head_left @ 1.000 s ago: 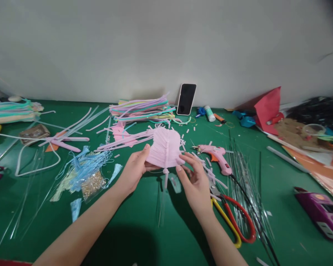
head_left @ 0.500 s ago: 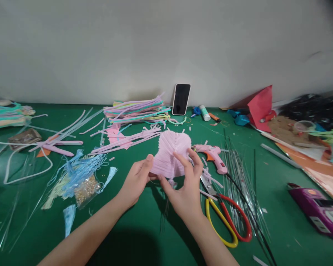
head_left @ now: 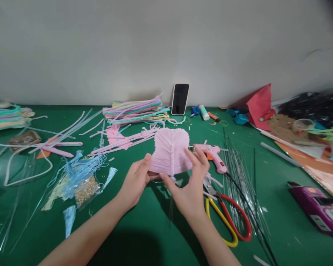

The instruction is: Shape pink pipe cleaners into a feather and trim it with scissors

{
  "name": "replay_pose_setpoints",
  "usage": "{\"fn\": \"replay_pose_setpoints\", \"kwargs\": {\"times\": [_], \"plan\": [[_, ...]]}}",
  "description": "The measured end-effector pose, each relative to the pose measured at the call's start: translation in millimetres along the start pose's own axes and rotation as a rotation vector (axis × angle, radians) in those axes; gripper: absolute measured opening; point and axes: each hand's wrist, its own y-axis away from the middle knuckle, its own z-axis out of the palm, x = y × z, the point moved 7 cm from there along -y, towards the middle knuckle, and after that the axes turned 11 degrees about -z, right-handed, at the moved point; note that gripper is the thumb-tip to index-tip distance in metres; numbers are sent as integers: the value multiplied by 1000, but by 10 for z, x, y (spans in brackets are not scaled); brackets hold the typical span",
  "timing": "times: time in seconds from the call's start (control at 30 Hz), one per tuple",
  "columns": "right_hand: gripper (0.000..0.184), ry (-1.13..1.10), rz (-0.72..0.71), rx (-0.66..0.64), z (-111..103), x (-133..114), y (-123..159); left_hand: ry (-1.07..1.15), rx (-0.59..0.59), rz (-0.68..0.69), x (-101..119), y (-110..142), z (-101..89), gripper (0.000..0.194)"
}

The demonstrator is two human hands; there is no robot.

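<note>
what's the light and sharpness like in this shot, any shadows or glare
Head view: dark, soft-edged shadows on the green table below the left hand and right hand; small glints on the thin strands; a dark upper right corner; fine detail slightly soft overall, but ridges readable on the pink piece; the purple object looks stretched near the edge.

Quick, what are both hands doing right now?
Left hand: closed on the pink ribbed piece.
Right hand: fingers spread and curved at its other side; firm grip cannot be told.
</note>
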Motion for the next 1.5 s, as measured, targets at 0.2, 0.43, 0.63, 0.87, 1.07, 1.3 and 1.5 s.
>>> {"fn": "replay_pose_setpoints", "kwargs": {"times": [0.2, 0.43, 0.63, 0.87, 1.07, 1.3, 1.5], "plan": [[62, -794, 730, 30, 261, 375, 192, 17, 10, 29, 29, -15, -33, 49], [28, -967, 861, 179, 275, 437, 224, -213, -25, -64, 28, -3, -8, 39], [23, -981, 868, 16, 373, 361, 255, -216, 42, -69, -19, -14, -44, 28], [19, -897, 776, 40, 332, 300, 223, -104, 115, -38, -21, 24, -21, 26], [28, -898, 797, 107, 320, 292, 208, -90, 86, -32, 5, 14, -6, 25], [18, -912, 798, 99, 296, 318, 210, -145, -52, -110, -20, 0, 7, 23], [29, -912, 770, 95, 308, 309, 219, -128, -16, -120, -49, -4, 6, 22]]}}
